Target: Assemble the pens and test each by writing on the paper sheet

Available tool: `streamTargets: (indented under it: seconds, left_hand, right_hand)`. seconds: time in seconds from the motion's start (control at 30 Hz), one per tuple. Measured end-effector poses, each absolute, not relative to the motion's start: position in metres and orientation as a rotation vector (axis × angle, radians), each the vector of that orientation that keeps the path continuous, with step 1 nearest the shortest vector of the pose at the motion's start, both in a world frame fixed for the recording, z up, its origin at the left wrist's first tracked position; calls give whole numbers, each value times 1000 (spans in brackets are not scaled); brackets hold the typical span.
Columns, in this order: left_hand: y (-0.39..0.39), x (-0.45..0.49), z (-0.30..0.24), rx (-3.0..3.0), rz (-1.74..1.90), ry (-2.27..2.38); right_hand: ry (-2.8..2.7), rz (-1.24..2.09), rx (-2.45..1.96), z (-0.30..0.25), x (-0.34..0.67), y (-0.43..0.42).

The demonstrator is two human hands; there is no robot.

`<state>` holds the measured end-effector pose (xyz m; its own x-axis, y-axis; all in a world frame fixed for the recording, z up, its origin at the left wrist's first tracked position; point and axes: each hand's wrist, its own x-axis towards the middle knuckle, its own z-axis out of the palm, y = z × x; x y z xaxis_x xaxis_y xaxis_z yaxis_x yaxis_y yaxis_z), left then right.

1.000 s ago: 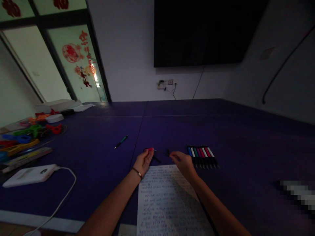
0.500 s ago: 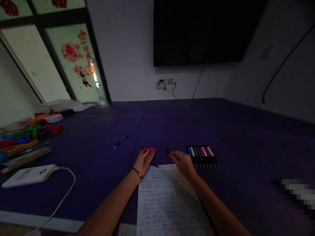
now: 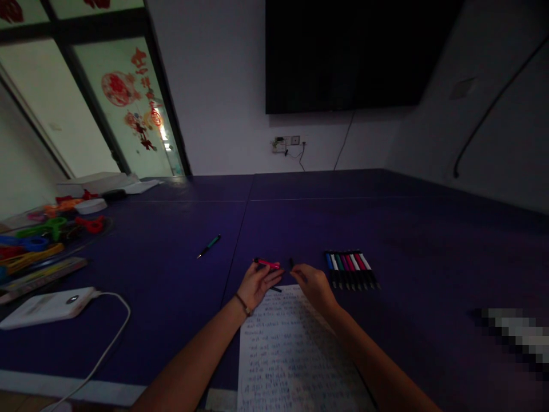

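Observation:
My left hand point(image 3: 254, 284) is closed round a pink pen barrel point(image 3: 268, 264), holding it between thumb and fingers above the top of a handwritten sheet point(image 3: 295, 349). My right hand point(image 3: 315, 284) is pinched just to its right. A small dark piece point(image 3: 291, 262) shows at the right fingertips; whether it is held or lies behind them I cannot tell. Beneath the left fingers, a short black piece point(image 3: 275, 289) rests by the paper's top edge. A green and black pen point(image 3: 209, 246) lies farther left on the table.
A row of several coloured pens point(image 3: 350, 270) lies right of my right hand. At left are a white power bank point(image 3: 49, 307) with its cable point(image 3: 124, 312), a long box point(image 3: 47, 279) and a pile of coloured scissors-like items point(image 3: 51, 228). The purple table point(image 3: 171, 320) reaches the wall.
The pink barrel and my left hand have shifted right, and the left fingers are more spread. The thin rod between the hands no longer shows clearly. My right hand has moved slightly left.

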<state>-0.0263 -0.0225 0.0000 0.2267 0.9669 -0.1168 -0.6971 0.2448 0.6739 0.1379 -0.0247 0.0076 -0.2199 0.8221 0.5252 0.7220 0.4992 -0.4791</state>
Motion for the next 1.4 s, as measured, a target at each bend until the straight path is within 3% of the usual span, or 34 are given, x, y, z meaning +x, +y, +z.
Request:
streamTargets:
  seconds: [0.37, 0.63, 1.0, 1.4]
  left_hand:
    - [-19, -29, 1, 428, 1340, 571]
    - [-11, -36, 0, 365, 1449, 596]
    - [-12, -36, -1, 387, 1464, 615]
    - [-13, -36, -5, 452, 1408, 589]
  right_hand:
    - [-1878, -130, -1104, 16, 136, -30]
    - [-2310, -10, -1073, 1, 115, -34]
    - [-1622, 77, -1189, 9, 146, -20]
    - [-1668, 123, -1118, 8, 143, -20]
